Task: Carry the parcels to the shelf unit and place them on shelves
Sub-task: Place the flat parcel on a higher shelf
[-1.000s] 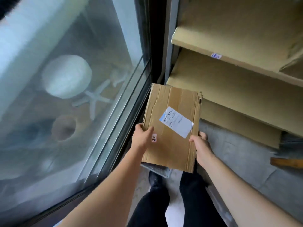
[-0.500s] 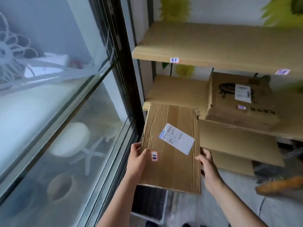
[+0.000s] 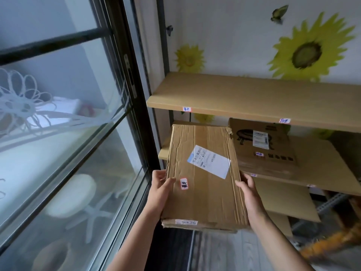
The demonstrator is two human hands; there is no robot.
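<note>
Head view: flat brown cardboard parcel with a white shipping label [image 3: 203, 178] held level in front of the cardboard-lined metal shelf unit [image 3: 254, 98], far end reaching over the left front corner of the middle shelf [image 3: 320, 161]. Left hand [image 3: 159, 189] clasped on the parcel's left edge, thumb on top beside a small red-bordered sticker [image 3: 183, 183]. Right hand [image 3: 249, 189] clasped on the right edge, fingers underneath. Second brown cardboard box with a printed black drawing [image 3: 263, 149] already sitting on that middle shelf, just beside the held parcel's right far corner. Upper shelf [image 3: 254, 94] bare along its front edge. Likely risks: right far corner catching the resting box and shoving it along the shelf; parcel left overhanging the front edge near the left post and tipping off; worn, creased cardboard buckling if pushed from one side only.
</note>
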